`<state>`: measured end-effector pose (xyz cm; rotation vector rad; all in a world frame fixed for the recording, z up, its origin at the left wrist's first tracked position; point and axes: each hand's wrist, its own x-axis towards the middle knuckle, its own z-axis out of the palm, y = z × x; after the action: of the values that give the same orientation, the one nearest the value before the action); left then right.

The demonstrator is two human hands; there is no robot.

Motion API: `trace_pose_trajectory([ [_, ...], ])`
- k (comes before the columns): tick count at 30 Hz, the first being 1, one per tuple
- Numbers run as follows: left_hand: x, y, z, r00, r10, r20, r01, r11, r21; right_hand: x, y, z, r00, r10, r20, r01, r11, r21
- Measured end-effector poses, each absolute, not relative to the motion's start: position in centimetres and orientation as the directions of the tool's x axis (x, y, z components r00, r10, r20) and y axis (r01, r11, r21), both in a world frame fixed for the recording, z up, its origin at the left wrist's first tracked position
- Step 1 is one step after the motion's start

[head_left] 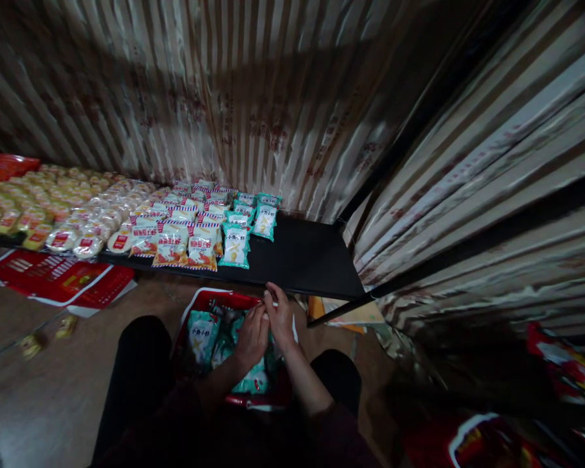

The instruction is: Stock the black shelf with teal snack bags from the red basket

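Observation:
Both hands meet above a red basket (229, 298) between my knees. My left hand (252, 335) is closed, its fingertips pressed against the other hand. My right hand (279, 315) has its fingers drawn together and touches the left one. Whatever lies between the fingers, if anything, is too small and dark to make out. Several teal-and-white snack packets (202, 335) fill the basket below. Just ahead, similar teal packets (235, 244) stand in two short columns on a black shelf (302, 260).
Orange-and-white striped snack bags (170, 242) and round wrapped cakes (88, 242) crowd the shelf's left part. Another red basket (68, 279) is under the shelf. A dark metal bar (341, 309) slants at right. Striped curtains (253, 97) hang behind. Red packages (565, 364) are at lower right.

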<state>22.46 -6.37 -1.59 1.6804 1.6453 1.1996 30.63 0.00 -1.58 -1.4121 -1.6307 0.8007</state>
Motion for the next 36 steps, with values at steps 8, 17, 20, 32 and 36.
trace_pose_trajectory([
  [8, 21.0, -11.1, -6.1, 0.029, 0.998, 0.058, 0.719, -0.061, 0.692, 31.7, -5.5, -7.1, -0.096, 0.988, 0.123, 0.68, 0.155, -0.717],
  [17, 21.8, -11.9, -6.4, 0.073, 0.975, -0.208, 0.779, 0.075, 0.623, 33.8, -8.5, -9.7, 0.019, 0.992, 0.125, 0.782, 0.063, -0.62],
  [20, 22.3, -11.9, -6.3, 0.069, 0.97, -0.232, 0.776, 0.094, 0.624, 34.4, -8.6, -10.7, 0.045, 0.995, 0.09, 0.747, 0.026, -0.665],
  [32, 23.6, -9.3, -6.3, -0.164, 0.904, -0.394, 0.657, 0.399, 0.64, 35.3, -8.3, -11.3, 0.101, 0.995, 0.008, 0.636, -0.058, -0.77],
  [36, 23.6, -8.6, -6.5, -0.245, 0.888, -0.39, 0.58, 0.456, 0.675, 35.3, -8.5, -10.9, 0.103, 0.995, 0.014, 0.61, -0.052, -0.791],
])
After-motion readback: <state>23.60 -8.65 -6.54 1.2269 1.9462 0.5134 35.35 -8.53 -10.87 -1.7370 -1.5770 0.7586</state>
